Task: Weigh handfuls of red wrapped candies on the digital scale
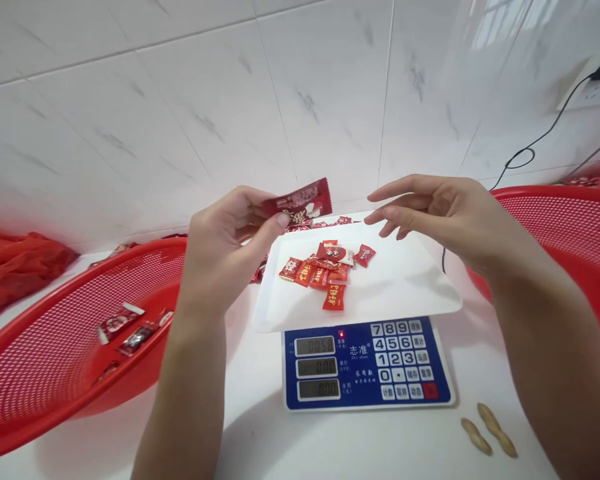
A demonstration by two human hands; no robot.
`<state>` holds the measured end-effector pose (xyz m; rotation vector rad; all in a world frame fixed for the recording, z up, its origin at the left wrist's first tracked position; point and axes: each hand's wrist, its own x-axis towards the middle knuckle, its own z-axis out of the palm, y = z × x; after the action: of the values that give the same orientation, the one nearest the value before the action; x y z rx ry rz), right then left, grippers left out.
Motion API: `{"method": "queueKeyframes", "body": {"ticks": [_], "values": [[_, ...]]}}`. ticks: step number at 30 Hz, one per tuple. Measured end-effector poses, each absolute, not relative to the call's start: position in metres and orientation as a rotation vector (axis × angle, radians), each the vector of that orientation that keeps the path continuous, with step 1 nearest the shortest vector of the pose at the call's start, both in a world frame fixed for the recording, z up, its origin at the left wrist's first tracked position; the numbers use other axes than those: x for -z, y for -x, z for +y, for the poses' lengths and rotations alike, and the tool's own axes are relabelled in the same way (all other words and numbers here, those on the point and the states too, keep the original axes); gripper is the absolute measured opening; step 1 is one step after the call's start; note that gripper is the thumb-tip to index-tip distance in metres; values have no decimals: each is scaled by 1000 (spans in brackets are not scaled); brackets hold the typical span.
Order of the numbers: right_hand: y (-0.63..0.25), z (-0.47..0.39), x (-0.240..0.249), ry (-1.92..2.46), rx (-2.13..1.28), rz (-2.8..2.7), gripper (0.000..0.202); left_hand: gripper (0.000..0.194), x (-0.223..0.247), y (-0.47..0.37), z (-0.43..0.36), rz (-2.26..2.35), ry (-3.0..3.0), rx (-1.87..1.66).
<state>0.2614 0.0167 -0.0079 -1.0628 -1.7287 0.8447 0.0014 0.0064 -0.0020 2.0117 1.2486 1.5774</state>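
Between the thumb and fingers of my left hand (pixel 225 247) is a dark red snack packet (pixel 305 200), raised above the left back part of the scale's white tray (pixel 405 283). My right hand (pixel 430 210) hovers over the tray's right back side, fingers apart and nothing in them. Several small red candy packets (pixel 334 297) lie in a loose heap on the tray, with one small candy (pixel 365 255) just right of the heap. Below the tray shows the blue keypad panel of the digital scale (pixel 363 393), its top display reading about 0.058.
A red mesh basket (pixel 30 353) at left holds several wrapped snacks; another red basket (pixel 540 207) stands at right. Two peanuts (pixel 497 430) lie at front right. Red netting (pixel 25 267) is far left. A black cable (pixel 545 130) runs from a wall socket (pixel 590 83). More packets sit behind the tray.
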Motion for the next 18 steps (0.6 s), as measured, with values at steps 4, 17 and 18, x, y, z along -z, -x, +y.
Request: {"method": "queueKeyframes", "body": {"ticks": [4,17,18], "values": [[-261,18,8,1087,-831,-1726,30,11,0,5,6,1254,-2057,-1684],[-259,20,9,1131,-821,-1753,30,15,-4,13,4,1341,-2099,-1918],[-259,19,9,1135,-817,-1756,31,14,-5,14,4,1364,-2111,-1946]]}}
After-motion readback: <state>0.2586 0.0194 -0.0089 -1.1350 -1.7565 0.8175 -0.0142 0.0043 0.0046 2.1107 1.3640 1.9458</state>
